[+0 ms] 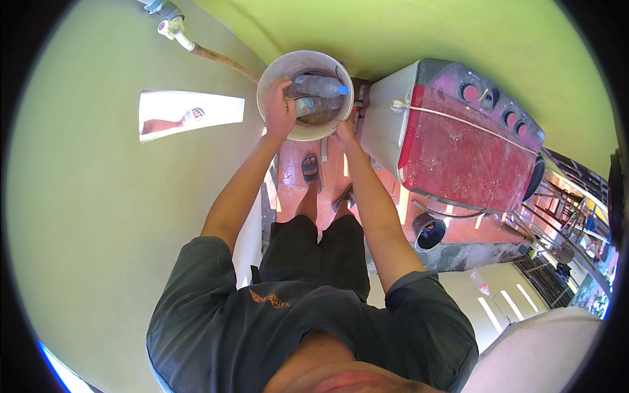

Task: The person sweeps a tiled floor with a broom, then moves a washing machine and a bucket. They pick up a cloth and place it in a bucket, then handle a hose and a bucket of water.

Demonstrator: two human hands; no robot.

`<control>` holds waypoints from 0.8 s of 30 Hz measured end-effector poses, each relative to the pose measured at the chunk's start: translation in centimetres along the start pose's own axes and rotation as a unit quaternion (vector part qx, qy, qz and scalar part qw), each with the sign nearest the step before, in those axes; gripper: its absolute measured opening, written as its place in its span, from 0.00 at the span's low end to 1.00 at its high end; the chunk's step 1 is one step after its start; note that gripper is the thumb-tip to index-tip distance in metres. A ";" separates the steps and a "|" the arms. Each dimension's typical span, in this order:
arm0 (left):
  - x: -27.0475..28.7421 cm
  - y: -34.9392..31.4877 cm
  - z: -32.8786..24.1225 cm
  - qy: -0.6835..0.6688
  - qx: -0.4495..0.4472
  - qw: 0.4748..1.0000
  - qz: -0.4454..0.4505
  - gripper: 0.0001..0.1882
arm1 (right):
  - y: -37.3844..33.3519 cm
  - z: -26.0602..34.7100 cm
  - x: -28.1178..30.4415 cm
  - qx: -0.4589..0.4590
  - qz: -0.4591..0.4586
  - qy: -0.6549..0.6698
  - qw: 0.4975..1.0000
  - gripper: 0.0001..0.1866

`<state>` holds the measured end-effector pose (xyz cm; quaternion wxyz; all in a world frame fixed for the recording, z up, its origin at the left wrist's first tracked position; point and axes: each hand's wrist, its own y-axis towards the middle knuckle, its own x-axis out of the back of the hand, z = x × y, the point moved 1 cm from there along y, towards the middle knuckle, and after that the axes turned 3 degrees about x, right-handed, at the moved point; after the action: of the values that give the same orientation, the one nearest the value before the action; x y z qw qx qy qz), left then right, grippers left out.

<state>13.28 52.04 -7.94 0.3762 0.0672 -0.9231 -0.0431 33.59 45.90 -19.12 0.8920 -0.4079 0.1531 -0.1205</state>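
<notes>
Below me stands a round whitish bucket (270, 72), dirty inside. In it lie two clear plastic bottles side by side: an upper bottle (314, 86) with a blue cap, and a lower bottle (318, 105) with a coloured label. My left hand (280, 108) reaches over the bucket's left side, thumb and fingers apart at the left ends of the bottles; whether it touches them is unclear. At the near right rim, my right hand (343, 131) grips the bucket, its fingers partly hidden.
A washing machine (468, 147) with a red lid and dials stands right of the bucket. A tap (171, 27) with a brown hose (226, 60) is on the left wall. A dark pail (430, 232) sits on the orange tiled floor (289, 190), beside a grey hose (445, 213).
</notes>
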 end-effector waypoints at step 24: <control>-25.9 9.8 17.1 0.413 -0.016 0.681 0.604 0.12 | 1.8 -3.7 4.2 0.000 0.034 0.068 0.997 0.33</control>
<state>18.75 66.23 -36.66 0.6647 -0.5003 -0.5133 0.2107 36.28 43.06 -23.50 0.8831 -0.3936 0.2270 -0.1170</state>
